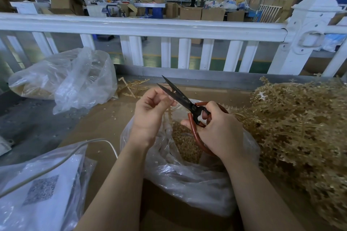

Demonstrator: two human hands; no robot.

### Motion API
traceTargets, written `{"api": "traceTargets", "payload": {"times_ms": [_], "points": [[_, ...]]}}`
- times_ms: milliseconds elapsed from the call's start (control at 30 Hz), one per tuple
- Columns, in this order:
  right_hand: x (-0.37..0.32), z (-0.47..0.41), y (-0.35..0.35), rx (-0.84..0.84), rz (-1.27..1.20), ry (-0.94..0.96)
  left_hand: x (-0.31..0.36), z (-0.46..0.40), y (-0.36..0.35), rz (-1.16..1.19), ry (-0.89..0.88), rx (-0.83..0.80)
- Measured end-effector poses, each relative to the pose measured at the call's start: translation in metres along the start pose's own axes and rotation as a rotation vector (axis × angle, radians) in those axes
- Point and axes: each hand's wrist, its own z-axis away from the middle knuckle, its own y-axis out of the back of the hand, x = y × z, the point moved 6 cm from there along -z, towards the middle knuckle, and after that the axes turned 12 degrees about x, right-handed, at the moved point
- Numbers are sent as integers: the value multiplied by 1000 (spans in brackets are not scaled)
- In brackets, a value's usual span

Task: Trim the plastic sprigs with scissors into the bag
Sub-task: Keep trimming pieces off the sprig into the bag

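Right hand grip: the right hand (218, 129) is wrapped round the red loop handles of the scissors (185, 102), thumb on one loop, fingers through the other; the black blades stand parted, pointing up and away.
Left hand grip: the left hand (150, 112) pinches a thin pale sprig (170, 113) between thumb and fingertips, just beside the blades — the stem hangs down from the pinch.
Where it sits: hands and sprig are held above the open clear bag (187, 172), which already holds a heap of tan cuttings.
Handling: the sprig looks light, springy and thin; I judge it best pinched on the stem close to the cut, since the bristly tips would flex or snap loose.
Supply: one large tangled pile of sprigs (300, 133) lies to the right, touching the bag.
Count: one pair of scissors, one sprig in hand, one receiving bag, one more filled bag (63, 78) at far left, a few scraps (131, 88) beyond — the pile is too dense to count.
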Motion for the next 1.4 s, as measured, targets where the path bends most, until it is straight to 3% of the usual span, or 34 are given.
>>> {"api": "traceTargets", "payload": {"times_ms": [467,1400], "points": [[2,-1,-5,-72,-24,5,-5,0,2,-32,14,1],[-4,-1,2,-28,-58,24,-6,0,3,2,70,10]]}}
